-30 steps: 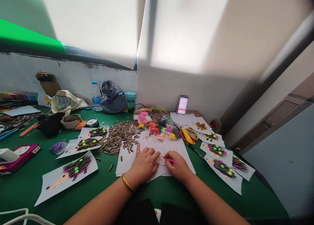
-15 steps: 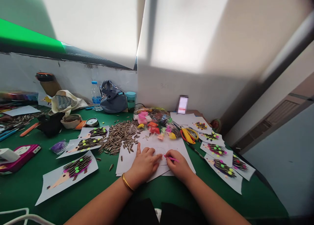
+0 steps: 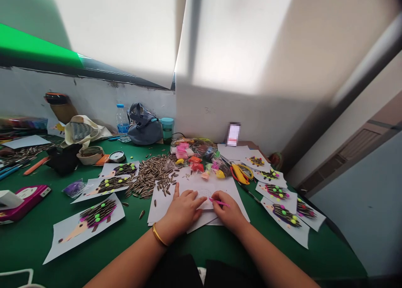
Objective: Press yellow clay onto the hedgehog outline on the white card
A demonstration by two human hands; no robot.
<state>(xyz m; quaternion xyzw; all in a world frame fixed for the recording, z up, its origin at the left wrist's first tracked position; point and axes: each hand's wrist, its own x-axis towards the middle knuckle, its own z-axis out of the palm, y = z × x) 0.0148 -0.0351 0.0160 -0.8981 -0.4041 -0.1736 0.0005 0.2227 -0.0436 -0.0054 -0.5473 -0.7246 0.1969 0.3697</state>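
Note:
My left hand (image 3: 184,210), with a gold bangle (image 3: 158,234) at the wrist, lies on a white sheet of paper (image 3: 237,210), fingers stretched out. My right hand (image 3: 230,217) pinches a slim pink tool (image 3: 224,204), whose tip meets the sheet just beside my left fingers. Whether it is a pen or a clay tool I cannot tell. A faint dotted outline (image 3: 204,193) shows on the paper between my hands. Striped sunflower seeds (image 3: 153,173) are heaped to the left, some spilling onto the paper. Bags of coloured clay (image 3: 196,160) lie beyond it.
Seed-covered hedgehog pictures (image 3: 91,221) lie on the left, with more hedgehog pictures (image 3: 284,221) on the right. Yellow-handled scissors (image 3: 241,173) rest near the clay. A propped phone (image 3: 233,135), a blue bag (image 3: 144,129) and a water bottle (image 3: 122,122) stand along the wall.
My left fingers have shifted slightly on the paper. My right hand keeps its pinch on the pink tool, in nearly the same spot. The whole view has moved a little.

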